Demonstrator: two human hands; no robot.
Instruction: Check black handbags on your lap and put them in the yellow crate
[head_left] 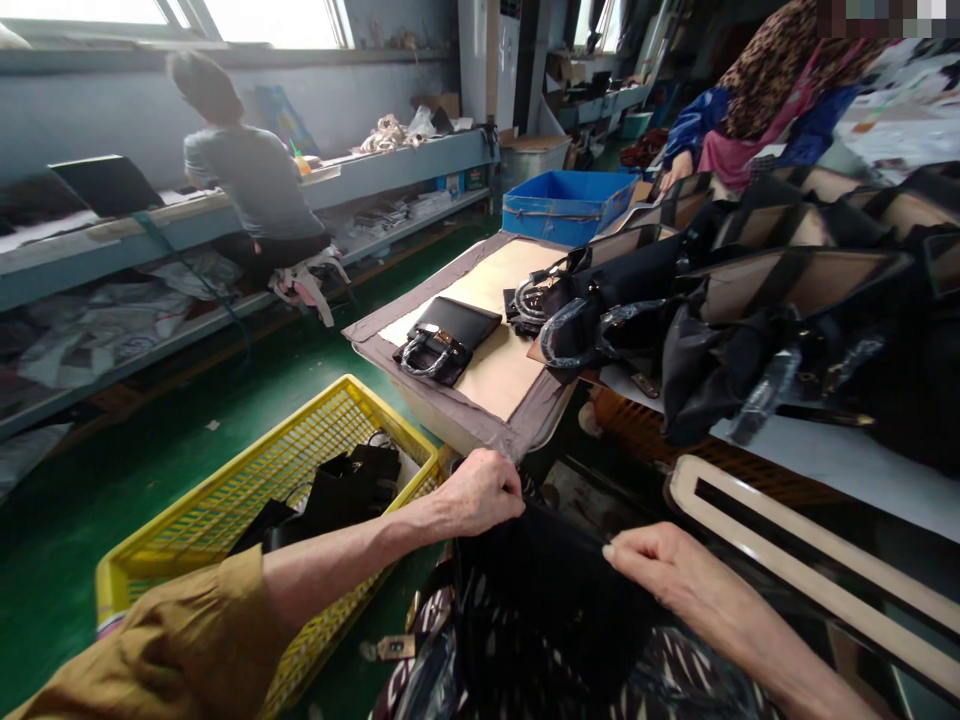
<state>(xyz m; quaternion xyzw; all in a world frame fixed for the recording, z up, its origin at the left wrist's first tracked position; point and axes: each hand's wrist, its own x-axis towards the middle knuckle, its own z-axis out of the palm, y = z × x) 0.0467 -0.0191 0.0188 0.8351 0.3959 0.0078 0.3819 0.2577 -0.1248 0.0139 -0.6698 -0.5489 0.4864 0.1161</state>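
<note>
Black fabric of a bag point(540, 610) fills the bottom middle of the head view. It rests on the person's lap just below the near corner of the padded board point(499, 385). The left hand point(480, 492) is closed, thumb and fingers pinched on the bag's upper edge at its left end. The right hand point(660, 575) is curled, fingertips clamped on the same edge at its right end, so the edge stretches between them.

Left of the lap a yellow basket point(346, 382) stands on the green floor, with black pieces point(352, 485) in its right corner. A black handbag point(450, 335) lies near the board's left edge. A heap of bags point(675, 300) crowds the board's right edge, and a blue bin point(566, 205) sits beyond the far edge. A seated person point(247, 180) faces the bench point(397, 165) along the left wall.
</note>
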